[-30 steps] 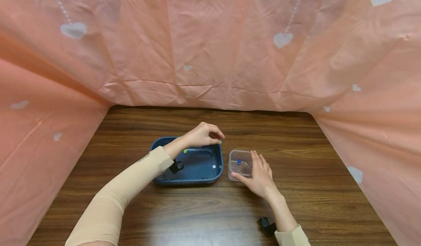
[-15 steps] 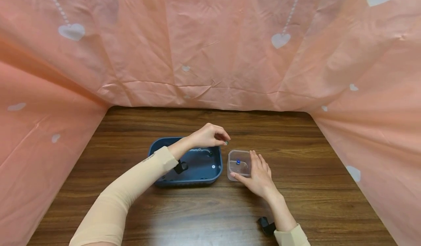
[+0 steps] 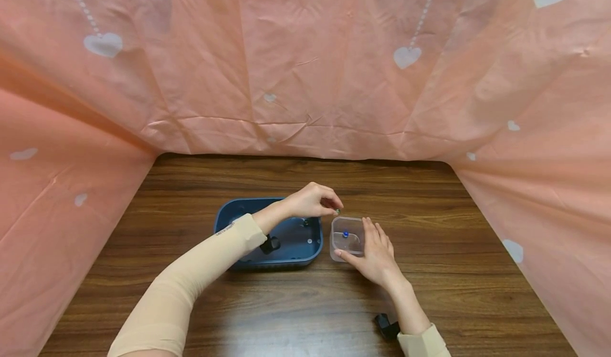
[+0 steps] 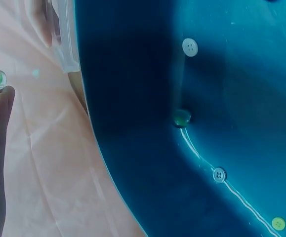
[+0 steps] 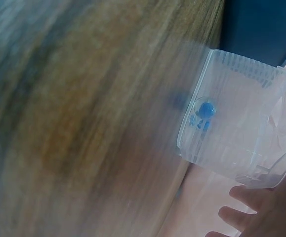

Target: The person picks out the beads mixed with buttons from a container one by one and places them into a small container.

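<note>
My left hand [image 3: 312, 201] pinches a clear glass marble with green inside [image 4: 1, 80] between thumb and fingertips, just past the far left corner of a clear plastic container [image 3: 335, 252]. A blue marble [image 5: 207, 109] lies in that container. My right hand [image 3: 378, 256] holds the container, thumb at its near side and fingers along its right side. Left of it stands a dark blue basin [image 3: 281, 264], partly hidden under the left forearm. Inside the basin are a green marble [image 4: 182, 117], a white button [image 4: 190, 47], a grey button [image 4: 219, 175] and a yellow-green button [image 4: 278, 223].
Both vessels stand on a dark wooden table [image 3: 286, 314]. A pink curtain with white hearts [image 3: 305, 81] encloses its back and sides. Black wrist-camera mounts [image 3: 385, 326] stick out below both forearms.
My left hand has moved right with the green marble, from over the basin's far right corner to the clear container's far left corner. The right hand and container stay in place.
</note>
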The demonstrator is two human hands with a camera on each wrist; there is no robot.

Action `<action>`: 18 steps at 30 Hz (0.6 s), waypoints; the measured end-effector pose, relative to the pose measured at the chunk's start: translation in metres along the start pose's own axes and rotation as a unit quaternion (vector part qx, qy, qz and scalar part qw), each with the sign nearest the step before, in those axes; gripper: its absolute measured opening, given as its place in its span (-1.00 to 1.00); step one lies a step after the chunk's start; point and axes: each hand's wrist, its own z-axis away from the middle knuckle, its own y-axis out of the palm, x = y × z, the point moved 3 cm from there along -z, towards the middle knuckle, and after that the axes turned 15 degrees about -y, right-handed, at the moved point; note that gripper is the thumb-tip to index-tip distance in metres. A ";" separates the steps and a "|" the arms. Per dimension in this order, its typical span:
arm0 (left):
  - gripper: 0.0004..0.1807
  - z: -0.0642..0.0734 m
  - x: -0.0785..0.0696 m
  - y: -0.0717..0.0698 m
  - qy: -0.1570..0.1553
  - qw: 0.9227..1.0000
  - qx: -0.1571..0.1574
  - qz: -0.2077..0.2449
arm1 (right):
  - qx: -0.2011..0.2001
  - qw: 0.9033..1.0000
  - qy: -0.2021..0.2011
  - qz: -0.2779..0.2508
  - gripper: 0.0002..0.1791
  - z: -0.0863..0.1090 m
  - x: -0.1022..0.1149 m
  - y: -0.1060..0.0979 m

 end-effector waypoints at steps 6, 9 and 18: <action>-0.81 -0.003 0.000 0.006 -0.001 1.000 0.017 0.012 | 0.008 1.000 0.004 -0.004 0.22 -0.001 0.000 0.000; -0.80 -0.004 0.000 0.010 -0.001 1.000 0.022 0.013 | 0.009 1.000 0.004 -0.003 0.22 -0.001 0.000 0.000; -0.80 -0.006 -0.003 0.019 0.000 1.000 0.023 0.003 | 0.014 1.000 0.006 -0.001 0.24 -0.001 -0.001 0.000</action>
